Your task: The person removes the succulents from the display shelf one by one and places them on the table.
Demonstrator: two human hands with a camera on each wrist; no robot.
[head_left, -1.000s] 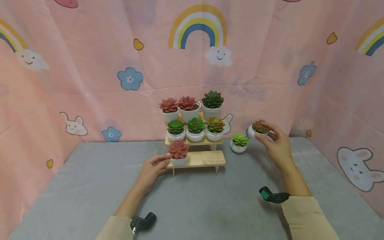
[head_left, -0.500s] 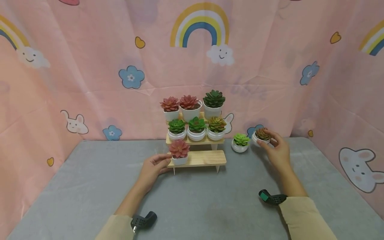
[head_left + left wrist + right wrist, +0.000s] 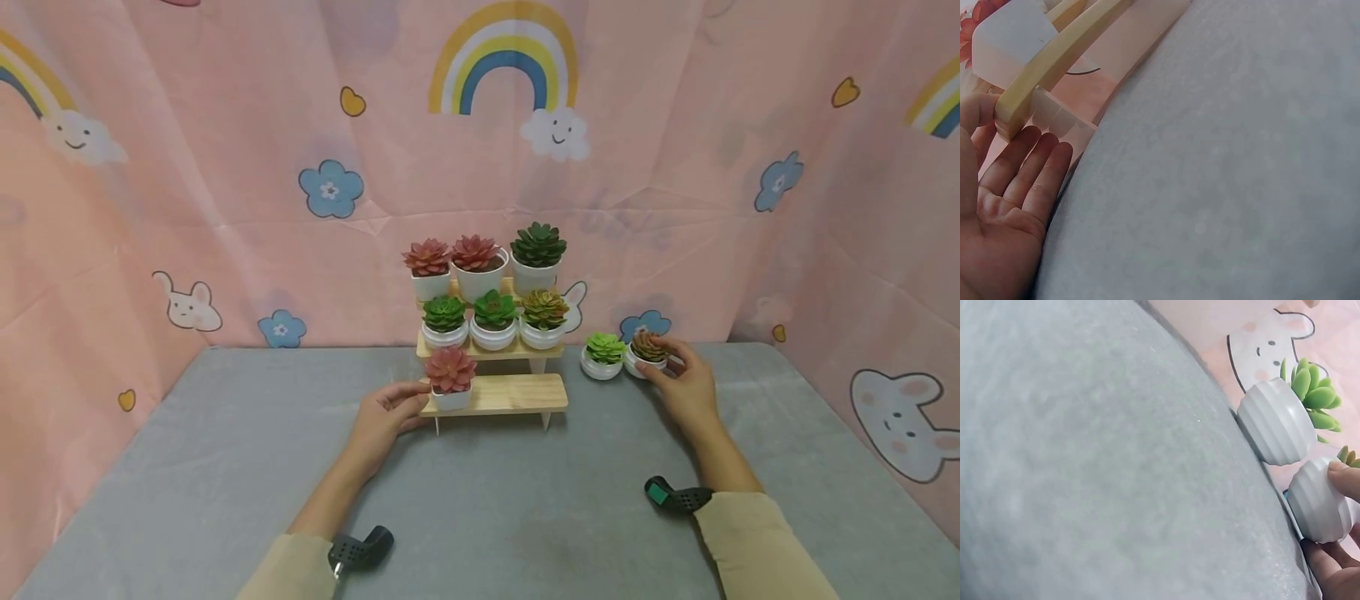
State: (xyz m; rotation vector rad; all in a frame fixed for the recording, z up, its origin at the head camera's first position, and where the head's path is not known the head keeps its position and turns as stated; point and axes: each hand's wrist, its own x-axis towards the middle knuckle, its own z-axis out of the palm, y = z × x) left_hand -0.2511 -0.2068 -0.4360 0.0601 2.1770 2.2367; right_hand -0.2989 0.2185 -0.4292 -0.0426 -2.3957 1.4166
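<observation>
My left hand (image 3: 384, 415) holds the left end of the lowest step of a wooden tiered stand (image 3: 521, 394). In the left wrist view the thumb and fingertips meet the wooden step (image 3: 1063, 56) at its end. A pink potted succulent (image 3: 451, 371) stands on that step beside the fingers. Over on the right, my right hand (image 3: 688, 392) grips a brown potted succulent (image 3: 647, 347) by its white ribbed pot (image 3: 1317, 500), low at the table. Right beside it sits a lime-green potted succulent (image 3: 603, 350).
The middle step bears a dark green succulent (image 3: 444, 313), a green succulent (image 3: 494, 310) and a yellow-green succulent (image 3: 544, 309). On the top step are two reddish succulents (image 3: 476, 253) and a large green succulent (image 3: 537, 245). A pink printed cloth (image 3: 247, 167) hangs behind the grey table (image 3: 480, 517).
My right hand has lowered the brown potted succulent and brought it left, up against the lime-green one. My left hand stays at the stand. The view has shifted slightly.
</observation>
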